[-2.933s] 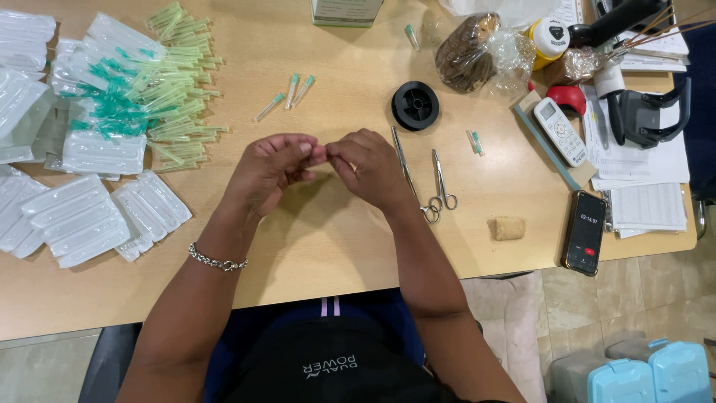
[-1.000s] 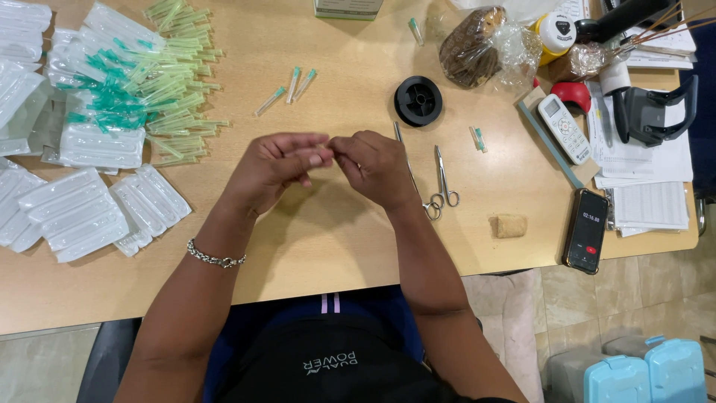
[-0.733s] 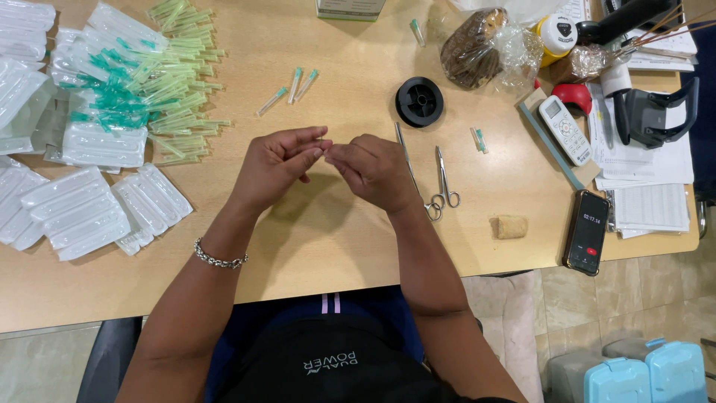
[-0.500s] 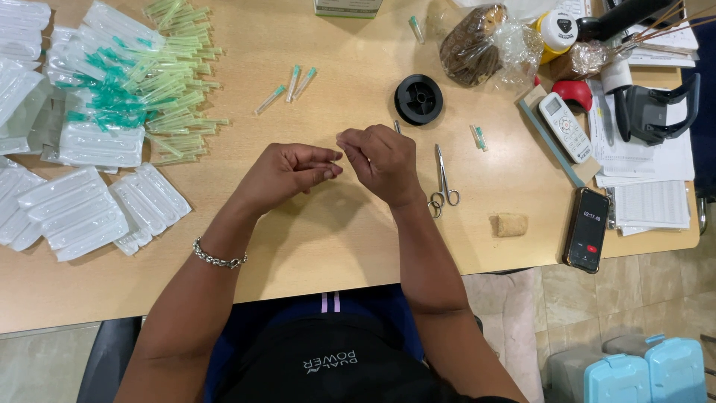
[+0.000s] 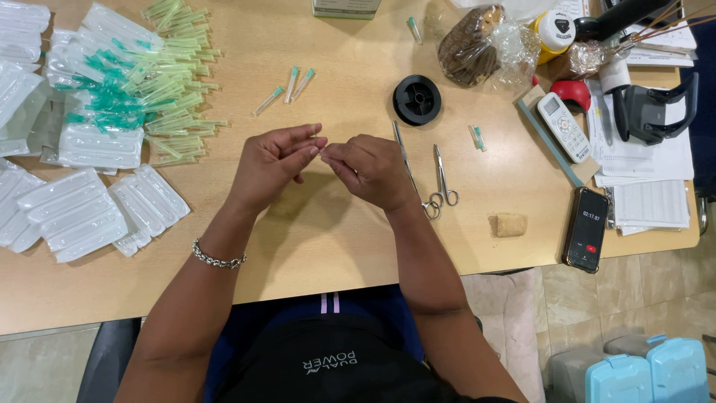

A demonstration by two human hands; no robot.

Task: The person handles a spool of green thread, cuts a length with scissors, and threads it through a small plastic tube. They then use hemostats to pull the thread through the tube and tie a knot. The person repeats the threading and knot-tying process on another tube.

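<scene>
**A:** What sits between the fingertips?

**B:** Something very small and pale (image 5: 322,151), pinched where the two hands meet above the middle of the desk (image 5: 298,246). It is too small to tell what it is.

**A:** How is the left hand set?

**B:** The left hand (image 5: 274,160) has its fingers stretched toward the right, thumb and forefinger closed together at the tips on that small item, the other fingers loosely fanned above.

**A:** And the right hand?

**B:** The right hand (image 5: 371,170) is curled into a loose fist, its thumb and forefinger nipped shut at the same spot. The fingertips of both hands touch or nearly touch.

**A:** What lies closest?

**B:** Just beside the right hand, a pair of scissors (image 5: 444,179) and a long thin metal tool (image 5: 409,166), side by side. Beyond them a black round spool (image 5: 417,99). Above the left hand, three loose capped needles (image 5: 287,87) with green ends.

**A:** Farther out?

**B:** At the left, a heap of green capped needles (image 5: 168,82) and stacks of clear blister packs (image 5: 82,209). At the right, a phone (image 5: 585,228), a white remote (image 5: 564,127), a small tan block (image 5: 510,224) and papers (image 5: 649,164). A chain bracelet (image 5: 217,259) circles the left wrist.
</scene>
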